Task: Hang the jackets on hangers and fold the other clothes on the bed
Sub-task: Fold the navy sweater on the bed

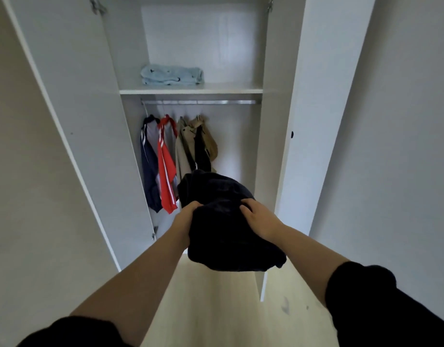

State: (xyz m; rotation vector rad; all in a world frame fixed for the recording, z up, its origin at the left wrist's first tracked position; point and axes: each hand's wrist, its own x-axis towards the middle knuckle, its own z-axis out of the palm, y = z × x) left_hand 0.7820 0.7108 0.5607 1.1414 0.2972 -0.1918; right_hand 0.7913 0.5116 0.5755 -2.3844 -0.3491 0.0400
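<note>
I hold a folded dark navy garment [223,221] out in front of an open white wardrobe [268,146]. My left hand [187,216] grips its left side, fingers curled under the cloth. My right hand [256,216] lies on its upper right, fingers curved over the fabric. On the metal rail [200,102] hang a navy jacket [149,166], a red jacket [167,171] and a beige jacket [188,146] with a tan and black one [203,144] beside it. A folded light blue garment [172,75] lies on the shelf [190,91] above the rail.
Both wardrobe doors stand open, the left door [73,116] and the right door [313,121] flanking me. Right of the hanging jackets the rail is bare. Pale wooden floor [215,309] lies below. Grey walls stand on both sides.
</note>
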